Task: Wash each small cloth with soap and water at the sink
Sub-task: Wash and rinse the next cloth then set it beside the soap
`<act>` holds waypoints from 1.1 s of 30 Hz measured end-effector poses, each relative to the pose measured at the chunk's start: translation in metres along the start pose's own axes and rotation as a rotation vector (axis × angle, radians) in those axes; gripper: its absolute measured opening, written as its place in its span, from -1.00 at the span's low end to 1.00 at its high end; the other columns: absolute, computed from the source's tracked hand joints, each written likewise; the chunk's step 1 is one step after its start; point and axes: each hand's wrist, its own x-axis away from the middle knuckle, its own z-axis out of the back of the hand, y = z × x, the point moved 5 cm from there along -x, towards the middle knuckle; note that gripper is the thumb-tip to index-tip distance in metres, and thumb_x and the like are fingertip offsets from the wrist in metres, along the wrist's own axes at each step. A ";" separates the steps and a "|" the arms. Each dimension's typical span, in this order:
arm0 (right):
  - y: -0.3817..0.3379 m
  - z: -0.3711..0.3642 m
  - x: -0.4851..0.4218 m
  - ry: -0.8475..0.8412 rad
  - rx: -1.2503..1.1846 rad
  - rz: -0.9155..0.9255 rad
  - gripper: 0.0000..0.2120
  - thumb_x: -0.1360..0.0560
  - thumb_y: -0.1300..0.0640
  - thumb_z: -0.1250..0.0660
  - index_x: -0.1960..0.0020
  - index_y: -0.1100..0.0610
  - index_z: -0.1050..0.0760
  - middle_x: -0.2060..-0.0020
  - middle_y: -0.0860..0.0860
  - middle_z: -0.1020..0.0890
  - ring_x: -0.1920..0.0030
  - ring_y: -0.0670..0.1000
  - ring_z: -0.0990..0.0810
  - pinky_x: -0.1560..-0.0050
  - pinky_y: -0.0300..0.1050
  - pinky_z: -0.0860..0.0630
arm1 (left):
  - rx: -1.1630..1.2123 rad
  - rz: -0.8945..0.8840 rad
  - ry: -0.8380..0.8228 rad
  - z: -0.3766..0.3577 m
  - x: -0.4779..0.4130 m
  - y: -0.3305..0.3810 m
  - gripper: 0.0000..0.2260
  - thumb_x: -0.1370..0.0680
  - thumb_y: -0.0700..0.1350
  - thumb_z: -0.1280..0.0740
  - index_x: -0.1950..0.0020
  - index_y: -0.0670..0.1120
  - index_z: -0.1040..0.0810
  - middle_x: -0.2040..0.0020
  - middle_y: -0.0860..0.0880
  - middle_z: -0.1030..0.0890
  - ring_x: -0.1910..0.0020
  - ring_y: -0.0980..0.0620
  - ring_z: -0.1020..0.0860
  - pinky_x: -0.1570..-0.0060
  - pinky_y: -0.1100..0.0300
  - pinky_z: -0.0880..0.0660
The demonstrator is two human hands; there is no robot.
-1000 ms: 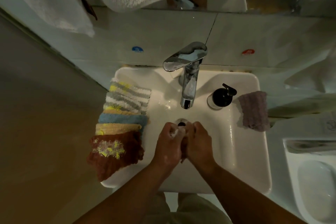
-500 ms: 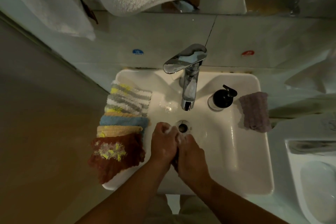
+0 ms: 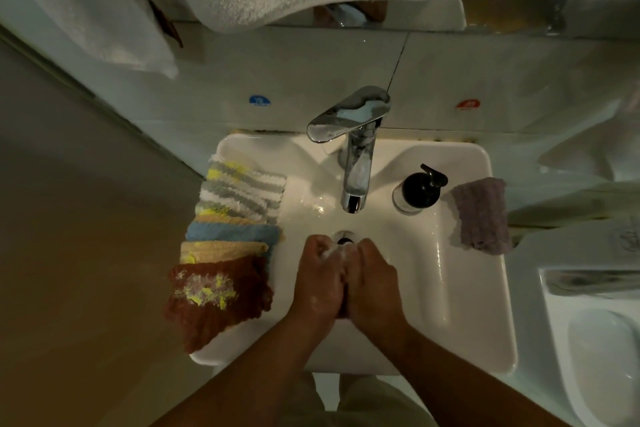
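The white sink (image 3: 450, 305) holds everything. A fanned stack of cloths (image 3: 239, 218) lies along its left rim. Over the basin the left hand (image 3: 318, 284) and right hand (image 3: 374, 284) press together, each grip curled tight round a dark cloth (image 3: 343, 309), only a sliver of it showing. The faucet (image 3: 356, 163) shows no clear stream. A purple cloth (image 3: 481, 215) lies on the right rim, near the soap bottle (image 3: 420, 189). Suds (image 3: 334, 253) show just before the drain (image 3: 344, 238). This looks like soapy scrubbing; a rinse probably comes next, which would need one hand freed for the faucet.
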 end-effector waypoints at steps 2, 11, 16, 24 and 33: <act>0.011 0.008 -0.019 0.076 -0.017 -0.098 -0.73 -0.68 -0.01 -0.19 0.09 0.13 -0.47 0.33 -0.04 -0.58 0.36 -0.12 -0.58 0.33 -0.19 -0.49 | 0.074 0.003 -0.115 -0.004 0.010 -0.001 -0.90 -0.64 -0.12 -0.30 -0.03 -0.07 -0.39 0.26 -0.15 -0.56 0.41 -0.06 -0.50 0.49 0.21 -0.37; 0.011 -0.005 -0.004 -0.325 -0.480 -0.269 -0.71 -0.63 -0.23 -0.19 -0.23 -0.15 -0.54 -0.04 -0.01 -0.69 0.00 0.04 -0.69 0.08 -0.05 -0.66 | -0.100 -0.208 -0.145 0.023 -0.014 -0.001 -0.87 -0.67 -0.07 -0.26 -0.20 0.08 -0.42 -0.04 -0.11 -0.64 0.13 -0.01 -0.66 0.28 0.13 -0.58; 0.013 0.000 0.001 -0.102 -0.750 -0.404 -0.71 -0.56 -0.05 -0.36 -0.15 0.14 -0.57 0.04 0.12 -0.71 0.08 0.14 -0.73 0.15 0.00 -0.66 | -0.162 -0.261 -0.160 0.024 -0.013 -0.010 -0.62 -0.55 -0.11 -0.39 -0.30 0.17 -0.40 -0.12 -0.06 -0.63 -0.03 -0.05 -0.65 0.12 0.00 -0.67; 0.015 -0.011 0.009 -0.133 -0.721 -0.369 -0.64 -0.67 -0.13 -0.15 -0.25 0.00 -0.61 -0.09 0.04 -0.72 -0.10 0.03 -0.71 -0.11 0.02 -0.65 | -0.315 -0.307 -0.091 0.013 -0.011 -0.026 -0.67 -0.65 0.12 -0.26 -0.42 0.21 -0.44 -0.28 0.15 -0.59 -0.25 0.18 -0.56 -0.26 0.04 -0.55; 0.022 0.025 -0.027 0.157 -0.354 -0.246 -0.75 -0.63 -0.17 -0.25 0.01 -0.02 -0.56 0.13 0.02 -0.68 0.08 0.06 -0.70 0.02 0.19 -0.65 | -0.008 -0.190 -0.035 0.021 -0.003 -0.006 -0.77 -0.66 -0.02 -0.19 0.14 0.06 -0.56 0.36 0.04 -0.53 0.43 0.11 -0.45 0.49 0.27 -0.33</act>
